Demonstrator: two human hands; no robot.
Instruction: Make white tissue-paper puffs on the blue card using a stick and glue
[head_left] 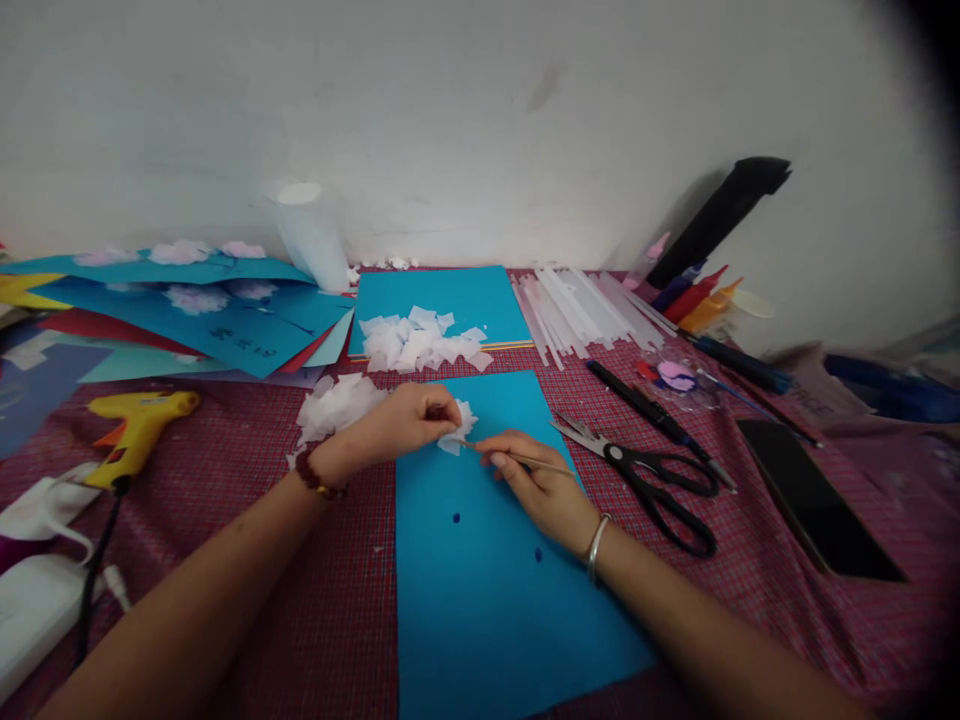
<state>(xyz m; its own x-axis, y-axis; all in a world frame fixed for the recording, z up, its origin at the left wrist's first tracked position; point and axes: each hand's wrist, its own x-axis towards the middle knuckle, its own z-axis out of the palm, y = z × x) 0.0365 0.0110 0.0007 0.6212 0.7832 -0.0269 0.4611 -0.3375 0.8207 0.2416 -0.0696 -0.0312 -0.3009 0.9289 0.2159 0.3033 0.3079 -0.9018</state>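
A blue sheet of paper (480,600) lies in front of me with two dark blue dots on its surface. Near its top sits a small ruffled cluster of white tissue paper (452,441). My left hand (409,420) is closed in a pinch at the cluster's upper edge, on a piece of the tissue. In my right hand (532,490) is a thin wooden stick (536,463), its tip touching or just beside the cluster. Loose tissue paper squares (341,402) are heaped left of the sheet, and more squares (420,342) lie beyond it on another blue stack (450,290).
Black-handled scissors (652,480), a black pen (637,395) and a phone (817,500) lie at right. White glue sticks (577,310) are behind. A yellow glue gun (139,430), a white power strip (41,610) and decorated blue cards (202,320) occupy the left. A wall stands behind.
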